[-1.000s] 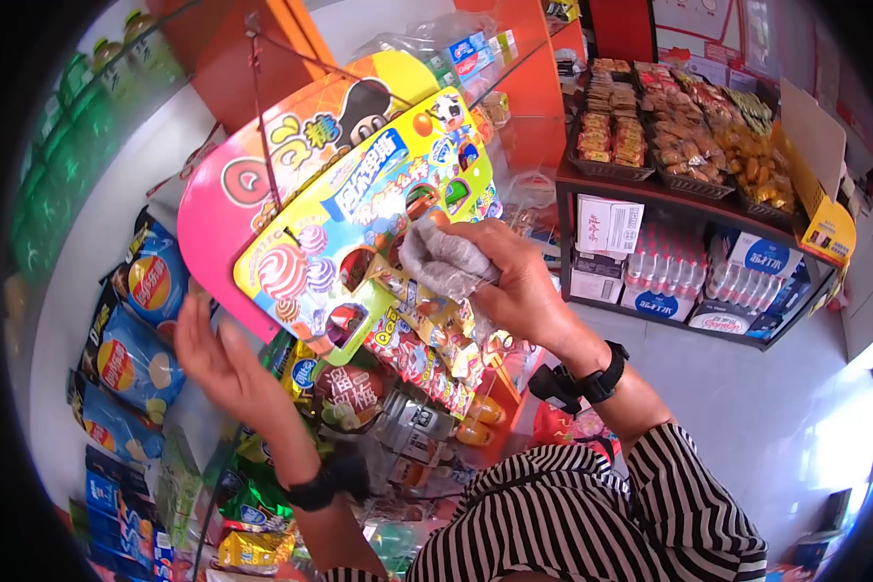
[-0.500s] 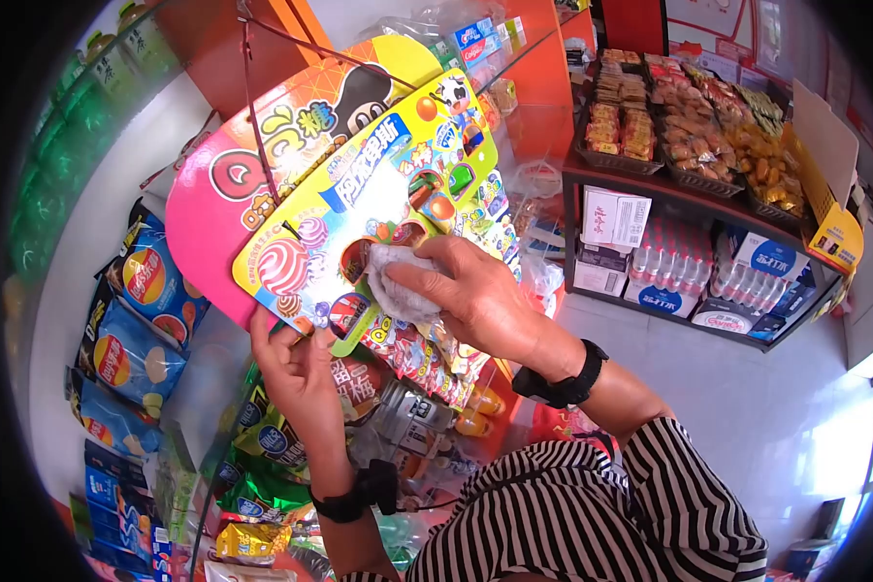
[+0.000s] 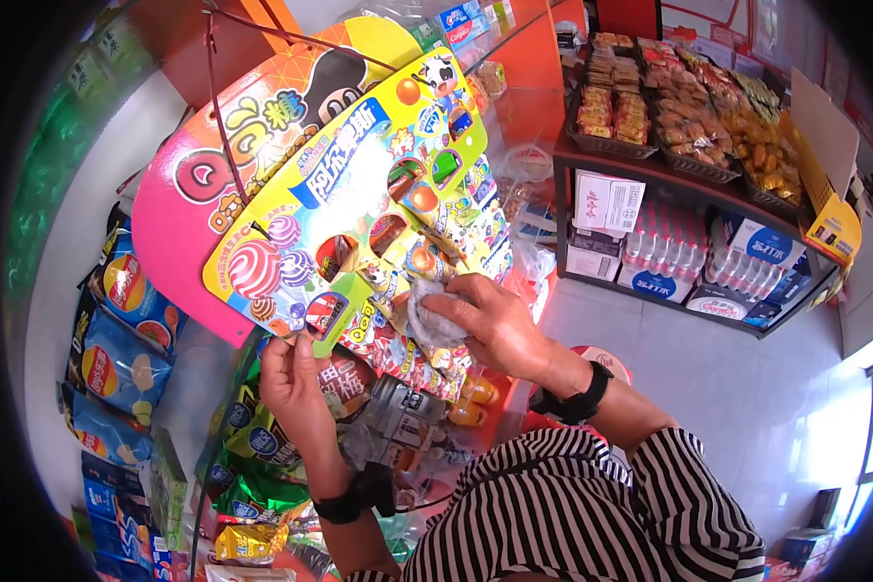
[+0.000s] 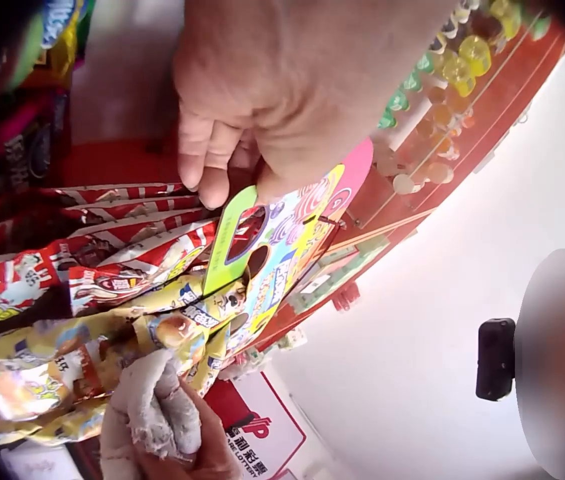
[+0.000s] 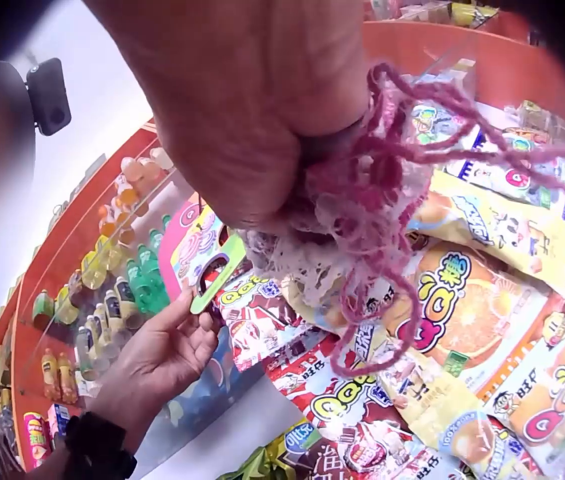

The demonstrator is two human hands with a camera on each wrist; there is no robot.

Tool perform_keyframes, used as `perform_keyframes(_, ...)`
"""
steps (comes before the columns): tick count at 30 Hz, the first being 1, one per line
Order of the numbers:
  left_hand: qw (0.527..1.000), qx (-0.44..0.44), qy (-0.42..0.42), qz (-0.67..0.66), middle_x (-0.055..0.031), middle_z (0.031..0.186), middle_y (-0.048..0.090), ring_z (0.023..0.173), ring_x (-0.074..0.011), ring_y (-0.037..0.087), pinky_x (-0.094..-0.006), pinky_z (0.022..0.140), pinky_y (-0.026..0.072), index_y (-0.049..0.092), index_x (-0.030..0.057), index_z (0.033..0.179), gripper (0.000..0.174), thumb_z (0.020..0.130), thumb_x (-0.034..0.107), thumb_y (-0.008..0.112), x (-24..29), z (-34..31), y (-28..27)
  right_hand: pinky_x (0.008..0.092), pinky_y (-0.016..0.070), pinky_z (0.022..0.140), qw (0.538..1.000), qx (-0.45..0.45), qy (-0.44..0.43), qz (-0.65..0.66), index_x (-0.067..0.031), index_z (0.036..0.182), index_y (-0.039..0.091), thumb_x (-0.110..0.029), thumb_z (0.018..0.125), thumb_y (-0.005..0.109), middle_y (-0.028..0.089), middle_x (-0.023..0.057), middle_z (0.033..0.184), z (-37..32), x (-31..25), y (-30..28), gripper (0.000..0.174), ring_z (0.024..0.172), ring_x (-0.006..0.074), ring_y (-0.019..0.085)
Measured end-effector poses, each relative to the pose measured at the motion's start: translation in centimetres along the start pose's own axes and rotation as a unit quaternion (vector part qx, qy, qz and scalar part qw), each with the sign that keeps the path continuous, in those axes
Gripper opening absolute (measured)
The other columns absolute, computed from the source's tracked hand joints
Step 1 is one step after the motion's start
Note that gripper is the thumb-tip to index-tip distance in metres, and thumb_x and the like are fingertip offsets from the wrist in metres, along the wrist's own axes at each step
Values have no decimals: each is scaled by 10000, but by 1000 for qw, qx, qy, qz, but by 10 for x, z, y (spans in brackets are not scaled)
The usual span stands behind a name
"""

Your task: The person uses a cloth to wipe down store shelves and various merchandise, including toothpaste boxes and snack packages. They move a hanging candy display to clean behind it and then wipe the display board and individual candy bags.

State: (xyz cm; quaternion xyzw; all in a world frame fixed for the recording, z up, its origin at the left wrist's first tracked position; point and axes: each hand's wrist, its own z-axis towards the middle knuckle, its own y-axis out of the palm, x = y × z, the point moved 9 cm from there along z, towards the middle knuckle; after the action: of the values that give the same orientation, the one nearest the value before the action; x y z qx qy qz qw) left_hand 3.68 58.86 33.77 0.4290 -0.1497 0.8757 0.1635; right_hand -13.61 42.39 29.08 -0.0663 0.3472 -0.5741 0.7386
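Note:
A yellow cardboard candy display card [image 3: 291,209] with cut-out holes hangs on a dark cord, a pink-and-orange card [image 3: 170,218] behind it. My left hand [image 3: 296,383] pinches its lower-left corner between thumb and fingers; the green edge [image 4: 230,240] shows beside the fingertips in the left wrist view. My right hand [image 3: 506,330] grips a crumpled greyish cloth [image 3: 431,315] over the small candy bags [image 3: 383,349] hanging from the card. Up close in the right wrist view, the cloth [image 5: 362,215] is ragged, with loose pink yarn strands, and overlaps gummy candy packets [image 5: 462,300].
Blue chip bags [image 3: 121,364] stand at left, with green bottles [image 3: 58,184] above. Below the card are jars and snack bags [image 3: 262,436]. To the right, a dark shelf [image 3: 572,160] bears trays of packaged snacks [image 3: 689,121], with bottled water [image 3: 655,257] underneath.
My left hand came from beside the card to its lower-left corner and holds it. My right hand moved the cloth from the card's face down onto the hanging candy bags. The card shifted slightly left.

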Motion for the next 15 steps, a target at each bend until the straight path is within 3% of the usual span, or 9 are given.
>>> perform_keyframes(2, 1000, 4, -5, 1, -56, 940, 615, 730, -81, 579, -213, 623, 500, 571, -19, 1029, 167, 921, 108, 554, -3, -2, -2, 399, 508, 761, 1000, -5, 4, 1, -141, 1187, 561, 73, 624, 593, 527, 128, 1055, -8, 3, -3, 603, 939, 322, 571)
perform_keyframes(5, 1000, 2, 3, -7, -50, 947, 604, 720, -71, 567, -212, 612, 496, 570, -21, 1020, 151, 923, 92, 545, -1, -5, -2, 379, 495, 817, 986, -84, 42, 135, -96, 1190, 566, 102, 593, 605, 559, 132, 1047, -22, 8, -10, 631, 974, 325, 573)
perform_keyframes(8, 1000, 18, -10, 1, -43, 913, 592, 716, -77, 564, -221, 625, 484, 551, -25, 1031, 152, 928, 87, 537, -1, -17, -8, 370, 467, 871, 966, -57, 23, 251, -70, 1186, 577, 108, 580, 624, 586, 128, 1080, -22, 6, -44, 634, 1013, 303, 573)
perform_keyframes(11, 986, 72, 108, 102, -83, 858, 574, 744, -125, 556, -254, 704, 462, 508, -32, 1027, 124, 934, 50, 495, 22, -35, -29, 381, 426, 929, 970, 6, 21, 243, -50, 1168, 593, 97, 606, 629, 606, 107, 1133, -14, 11, -83, 583, 1039, 267, 567)
perform_keyframes(12, 987, 66, 108, 99, -83, 858, 574, 744, -125, 556, -254, 704, 462, 508, -32, 1027, 124, 934, 50, 495, 30, -36, -27, 377, 422, 933, 970, 29, 15, 242, -51, 1160, 599, 93, 613, 625, 608, 104, 1136, -13, 12, -92, 566, 1040, 258, 566)
perform_keyframes(14, 962, 38, 260, 79, -110, 840, 565, 775, -156, 559, -272, 708, 466, 504, -38, 1009, 103, 934, 16, 458, 74, -50, -15, 368, 422, 927, 961, 58, 41, 267, -53, 1142, 613, 63, 632, 615, 614, 96, 1125, -12, 21, -101, 523, 1041, 246, 565)
perform_keyframes(15, 959, -19, 280, 41, -133, 860, 574, 801, -189, 572, -294, 730, 475, 512, -40, 1008, 111, 930, -4, 442, 85, -52, -5, 367, 421, 926, 958, 70, 60, 272, -50, 1135, 617, 52, 634, 610, 615, 94, 1120, -11, 26, -104, 511, 1040, 245, 567)
